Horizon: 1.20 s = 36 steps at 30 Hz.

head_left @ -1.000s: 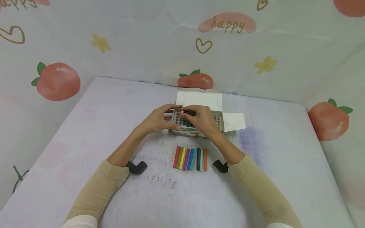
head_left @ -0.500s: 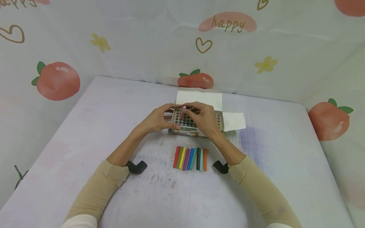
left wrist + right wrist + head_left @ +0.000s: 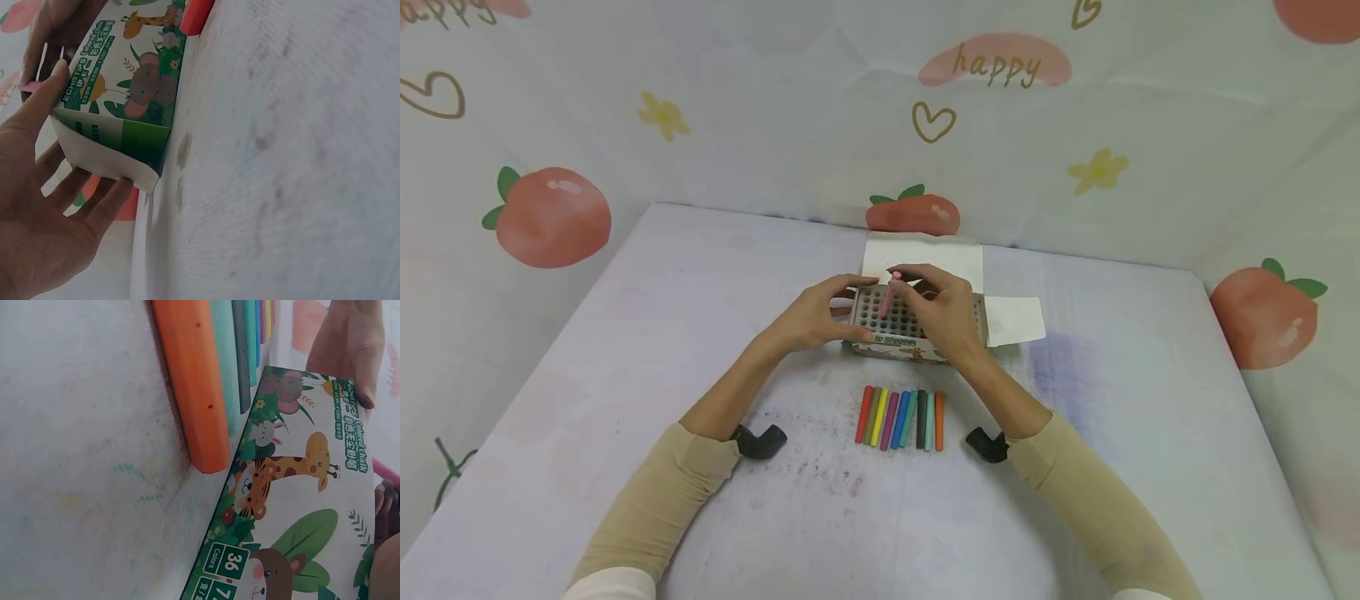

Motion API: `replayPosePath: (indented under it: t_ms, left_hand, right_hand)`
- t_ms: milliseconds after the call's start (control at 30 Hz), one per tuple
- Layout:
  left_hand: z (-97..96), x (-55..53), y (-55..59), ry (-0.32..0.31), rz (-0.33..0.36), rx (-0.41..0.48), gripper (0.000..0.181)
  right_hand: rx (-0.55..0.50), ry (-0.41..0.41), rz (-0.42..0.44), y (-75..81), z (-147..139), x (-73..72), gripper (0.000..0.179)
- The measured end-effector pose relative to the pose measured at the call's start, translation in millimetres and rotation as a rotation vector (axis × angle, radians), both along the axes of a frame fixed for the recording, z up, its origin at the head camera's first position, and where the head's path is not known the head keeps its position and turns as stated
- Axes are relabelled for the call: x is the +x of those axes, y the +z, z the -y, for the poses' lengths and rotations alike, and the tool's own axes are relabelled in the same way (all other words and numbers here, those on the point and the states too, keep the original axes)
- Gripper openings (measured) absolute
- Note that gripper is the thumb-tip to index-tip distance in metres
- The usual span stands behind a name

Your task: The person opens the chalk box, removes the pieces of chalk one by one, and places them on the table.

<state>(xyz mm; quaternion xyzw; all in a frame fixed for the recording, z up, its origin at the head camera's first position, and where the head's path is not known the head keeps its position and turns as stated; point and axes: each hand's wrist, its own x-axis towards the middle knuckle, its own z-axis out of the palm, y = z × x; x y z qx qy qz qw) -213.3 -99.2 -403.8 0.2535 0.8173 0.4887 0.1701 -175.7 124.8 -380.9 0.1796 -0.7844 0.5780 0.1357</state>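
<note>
An open box of colored chalk [image 3: 898, 348] stands mid-table, printed with cartoon animals and full of a grid of round holes. My left hand [image 3: 808, 317] grips its left end, thumb on the near top edge and a finger along the far edge; in the left wrist view other fingers lie by the box's side flap [image 3: 103, 156]. Over the left part of the grid, my right hand [image 3: 947, 315] pinches a pink chalk stick [image 3: 891, 293] between thumb and fingers. The stick leans slightly, its lower end close over the holes. The right hand hides part of the grid.
Several chalk sticks lie in a row before the box, from a red one [image 3: 864, 414] to an orange one [image 3: 939, 422]. The white lid [image 3: 925, 254] stands raised behind; a side flap [image 3: 1015, 321] spreads right. A patterned cloth [image 3: 790, 125] hangs behind the table.
My right hand has risen and shifted a little right, lifting the pink chalk stick so that most of its length shows above the grid. The left hand and the box have stayed in place.
</note>
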Motion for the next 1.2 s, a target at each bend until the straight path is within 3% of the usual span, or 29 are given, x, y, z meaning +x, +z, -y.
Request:
replayPosePath:
  t_ms: [233,533,767,1200]
  left_hand:
    - [-1.8,-3.1,-2.1,0.012,-0.003,-0.004,0.080]
    - [-4.3,-4.1,-1.5,0.016,-0.005,-0.005,0.081]
    - [-3.1,-4.7,-5.4,0.019,-0.020,-0.003,0.082]
    - [-2.4,-2.9,-8.6,0.016,-0.031,-0.016,0.081]
  right_hand:
    - [-0.026,-0.011,0.048,25.2,-3,18.1,0.022]
    - [-0.052,-0.008,0.107,-2.3,-22,7.2,0.024]
    - [-0.107,0.027,0.127,-3.1,-30,13.3,0.025]
    - [-0.137,0.016,0.245,-3.5,-48,32.5,0.029]
